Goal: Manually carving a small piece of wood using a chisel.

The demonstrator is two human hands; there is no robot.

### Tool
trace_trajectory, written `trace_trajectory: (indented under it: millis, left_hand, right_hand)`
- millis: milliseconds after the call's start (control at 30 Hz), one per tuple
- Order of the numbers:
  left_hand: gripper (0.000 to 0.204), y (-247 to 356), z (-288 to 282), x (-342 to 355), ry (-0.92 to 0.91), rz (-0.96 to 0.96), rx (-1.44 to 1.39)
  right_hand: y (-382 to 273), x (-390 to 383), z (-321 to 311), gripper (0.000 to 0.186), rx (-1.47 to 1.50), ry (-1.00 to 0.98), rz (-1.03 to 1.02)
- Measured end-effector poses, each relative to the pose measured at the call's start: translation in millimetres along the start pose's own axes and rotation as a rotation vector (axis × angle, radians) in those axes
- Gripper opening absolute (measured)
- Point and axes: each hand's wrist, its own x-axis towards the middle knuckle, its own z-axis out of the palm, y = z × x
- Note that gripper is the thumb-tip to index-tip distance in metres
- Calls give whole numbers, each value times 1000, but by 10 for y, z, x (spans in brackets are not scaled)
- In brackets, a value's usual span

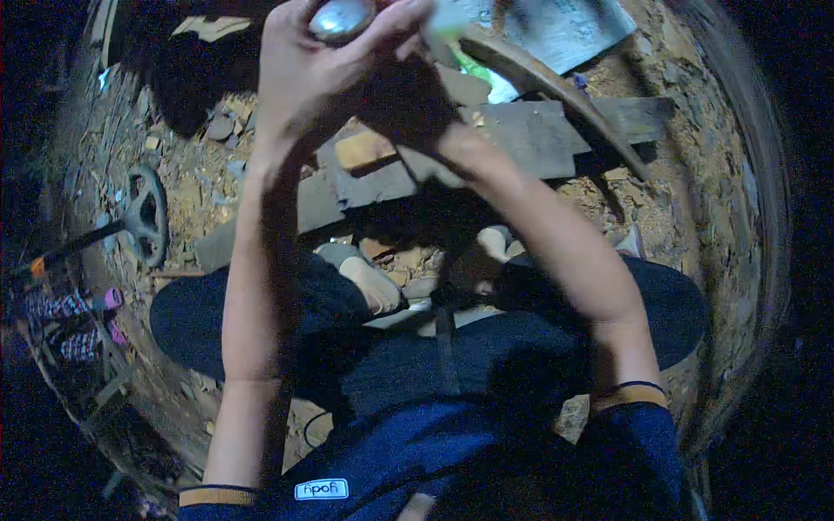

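Note:
At the top of the head view my left hand point(308, 82) is closed round a shiny silver rounded object point(340, 19), its thumb stretched across it. My right hand point(413, 104) is beside and partly behind it, deep in shadow; its fingers are too hidden to read. A blurred pale green patch point(447, 22) shows just right of my hands. Below them lie grey planks point(521, 130) and a tan block point(363, 150). A long curved strip of wood point(599, 122) slants across the boards at the right.
A steering wheel point(152, 217) on a shaft stands at left, near pink-and-checked cloth items point(78, 326). A pale board point(591, 35) lies at upper right. Wood scraps and chips cover the ground point(208, 174). My legs and feet are in the lower middle.

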Motion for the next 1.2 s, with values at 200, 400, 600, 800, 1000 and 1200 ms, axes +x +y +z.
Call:
trace_trajectory:
  millis: [200, 400, 600, 800, 1000, 1200]
  left_hand:
    - [15, -95, 29, -21, -7, 107, -160]
    - [24, -13, 350, -66, 30, 64, -386]
    - [26, -76, 282, -99, 130, 44, -336]
    - [26, -117, 368, -183, 87, 37, -211]
    - [26, -141, 332, -176, 109, 64, -234]
    - [18, -212, 156, -220, 61, 51, -306]
  right_hand:
    - [514, -80, -504, 53, 368, -312, 59]
    - [2181, -634, -1919, 52, -757, -568, 498]
    - [2628, -1113, -1917, 73, -703, -885, 669]
    - [1918, -680, -1800, 65, -779, -778, 866]
    - [844, 163, -1941, 69, -305, -466, 482]
    - [-548, 834, -1759, 48, -174, -252, -78]
